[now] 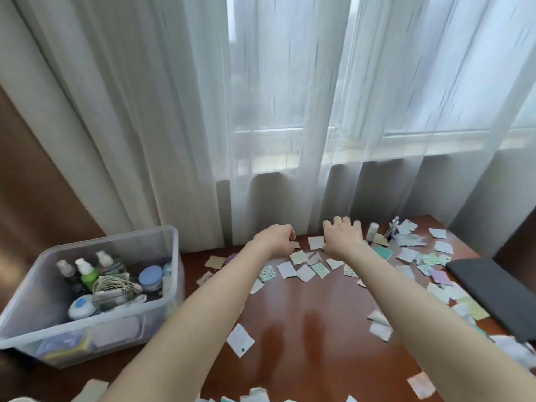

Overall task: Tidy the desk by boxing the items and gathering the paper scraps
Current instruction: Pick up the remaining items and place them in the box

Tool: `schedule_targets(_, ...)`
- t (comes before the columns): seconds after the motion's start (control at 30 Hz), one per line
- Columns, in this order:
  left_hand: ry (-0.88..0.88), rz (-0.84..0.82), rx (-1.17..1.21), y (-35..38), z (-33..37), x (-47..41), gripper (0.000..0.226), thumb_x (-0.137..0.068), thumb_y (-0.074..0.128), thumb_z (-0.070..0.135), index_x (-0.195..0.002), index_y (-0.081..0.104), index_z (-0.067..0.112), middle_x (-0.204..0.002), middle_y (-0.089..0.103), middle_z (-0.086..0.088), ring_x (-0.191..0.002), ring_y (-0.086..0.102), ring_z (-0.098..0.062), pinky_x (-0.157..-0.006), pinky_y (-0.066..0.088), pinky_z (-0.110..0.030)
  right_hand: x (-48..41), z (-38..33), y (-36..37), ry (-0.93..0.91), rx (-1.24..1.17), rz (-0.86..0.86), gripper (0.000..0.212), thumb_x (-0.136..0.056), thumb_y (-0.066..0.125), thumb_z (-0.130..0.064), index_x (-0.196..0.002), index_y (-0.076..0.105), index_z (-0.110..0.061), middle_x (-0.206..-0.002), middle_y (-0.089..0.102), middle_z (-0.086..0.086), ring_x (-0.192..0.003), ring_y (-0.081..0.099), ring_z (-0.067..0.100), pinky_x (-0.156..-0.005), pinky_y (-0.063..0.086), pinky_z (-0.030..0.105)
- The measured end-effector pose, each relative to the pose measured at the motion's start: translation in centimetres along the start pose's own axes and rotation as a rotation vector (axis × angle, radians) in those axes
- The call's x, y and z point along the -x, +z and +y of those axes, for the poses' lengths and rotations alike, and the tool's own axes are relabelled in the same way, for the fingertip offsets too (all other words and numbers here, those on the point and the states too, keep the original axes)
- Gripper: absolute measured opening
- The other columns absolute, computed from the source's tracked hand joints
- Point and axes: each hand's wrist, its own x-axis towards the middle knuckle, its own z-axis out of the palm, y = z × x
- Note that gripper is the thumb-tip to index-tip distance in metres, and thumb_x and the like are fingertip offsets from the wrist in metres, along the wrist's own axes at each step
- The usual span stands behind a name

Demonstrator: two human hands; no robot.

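Observation:
Both my arms stretch to the far edge of the brown desk (304, 309). My left hand (274, 237) hovers knuckles-up with its fingers curled under, next to a small scrap (295, 244); what lies under the fingers is hidden. My right hand (342, 233) has its fingers spread and bent down over a white scrap (315, 242). Several paper scraps (298, 268), white, green-patterned and pastel, lie scattered between and beyond the hands. At the left, a clear plastic box (162, 303) holds bottles, jars and a cable.
Two small bottles (372, 230) (394, 227) stand at the back right among scraps. A dark flat pad (493, 288) lies at the right edge. White curtains (261, 140) hang right behind the desk. More scraps (240, 340) lie near the front.

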Motion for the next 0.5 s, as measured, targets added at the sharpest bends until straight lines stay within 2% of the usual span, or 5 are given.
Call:
schedule_targets(0.17,0.040,-0.003,-0.097,1.5,3.8,-2.5,0.037,-0.091,0.045,0.017,-0.128,0.049,0.019,-0.130,0.051,-0.006,-0.120,0.048,-0.025,-0.098,0.044,-0.036,-0.9,4.6,1.5,0.035,-0.007,-0.020,0.045,-0.093,0.048,-0.033,-0.130,0.039,-0.011,-0.135,0.041,0.013,-0.127,0.037,0.031,-0.102,0.031,0.043)
schedule_targets(0.5,0.114,-0.030,-0.181,3.5,10.3,-7.3,0.040,-0.090,0.045,0.013,-0.130,0.046,0.016,-0.129,0.049,-0.009,-0.119,0.048,-0.028,-0.097,0.044,-0.041,-1.8,13.7,5.1,0.154,-0.070,-0.076,0.045,-0.091,0.044,-0.020,-0.134,0.035,-0.008,-0.138,0.039,0.015,-0.131,0.036,0.031,-0.105,0.030,0.040)
